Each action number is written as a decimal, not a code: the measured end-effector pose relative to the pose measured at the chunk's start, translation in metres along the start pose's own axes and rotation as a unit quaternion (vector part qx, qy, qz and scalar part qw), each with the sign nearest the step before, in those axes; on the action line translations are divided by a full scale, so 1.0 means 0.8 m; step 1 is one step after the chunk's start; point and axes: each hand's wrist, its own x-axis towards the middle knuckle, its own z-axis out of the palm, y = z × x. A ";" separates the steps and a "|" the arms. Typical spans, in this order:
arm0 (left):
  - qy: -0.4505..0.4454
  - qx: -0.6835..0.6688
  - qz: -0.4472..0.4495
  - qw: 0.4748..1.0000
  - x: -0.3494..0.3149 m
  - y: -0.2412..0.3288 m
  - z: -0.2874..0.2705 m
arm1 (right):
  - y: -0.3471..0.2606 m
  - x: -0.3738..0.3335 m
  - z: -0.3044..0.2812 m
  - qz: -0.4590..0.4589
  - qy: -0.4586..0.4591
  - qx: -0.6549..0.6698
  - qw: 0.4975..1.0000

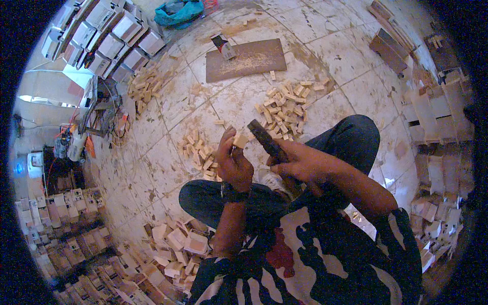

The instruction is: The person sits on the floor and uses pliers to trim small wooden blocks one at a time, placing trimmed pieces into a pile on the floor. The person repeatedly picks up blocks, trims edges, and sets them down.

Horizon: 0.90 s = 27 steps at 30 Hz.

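My left hand [236, 165] is closed around a small pale wooden block [240, 140], held up between thumb and fingers. My right hand [300, 160] grips a dark, flat, narrow bar [265, 139]; whether it is a file or a sanding stick, I cannot tell. The bar's far end tilts up toward the block, with a small gap showing between them. On the floor beyond my right hand lies a heap of similar wooden blocks [282, 107]. A smaller heap of blocks [198, 150] is to the left of my left hand.
A brown board [259, 58] with sawdust lies ahead on the tiled floor, a small can or carton [223, 47] on it. Stacked boxes [109, 38] stand far left, near a teal bag [179, 14]. Larger wooden pieces [178, 241] are piled at my near left. Power tools [71, 145] and cables are at left.
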 end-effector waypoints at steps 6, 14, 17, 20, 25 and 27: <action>-0.040 0.039 0.179 0.982 0.003 -0.018 -0.014 | -0.021 -0.016 0.017 -0.020 0.035 -0.031 0.999; -0.014 -0.058 0.176 0.983 0.006 -0.011 -0.006 | -0.025 -0.018 0.021 -0.064 0.028 -0.034 0.997; -0.023 -0.025 0.141 0.989 0.005 -0.002 -0.007 | -0.024 -0.020 0.022 -0.086 0.023 0.005 0.996; -0.025 -0.001 0.094 0.995 0.000 0.006 -0.011 | -0.021 -0.020 0.020 -0.059 0.013 0.041 0.997; 0.031 -0.076 0.062 0.995 -0.011 0.000 0.001 | -0.019 -0.018 0.016 -0.051 0.007 0.030 0.998; 0.062 -0.116 0.086 0.988 -0.013 -0.005 0.011 | -0.018 -0.020 0.015 -0.063 -0.008 0.047 0.997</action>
